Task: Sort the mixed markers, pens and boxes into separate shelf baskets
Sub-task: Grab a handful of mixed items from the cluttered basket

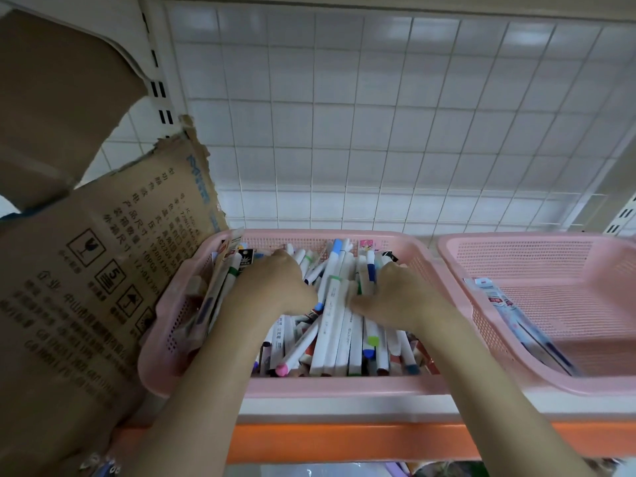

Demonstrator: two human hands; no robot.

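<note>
Pink basket (344, 385) brims with markers (335, 325); left hand (275, 284) and right hand (399, 297) dig in, fingers buried, grip unclear. Raking could spill markers over the rim.

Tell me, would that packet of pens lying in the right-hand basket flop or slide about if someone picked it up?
The packet of pens probably stays fairly stiff, since long straight pens fill it. Its clear wrapper looks glossy, so likely slippery. It leans on the right basket's sloping wall, so a nudge might slide it.
</note>
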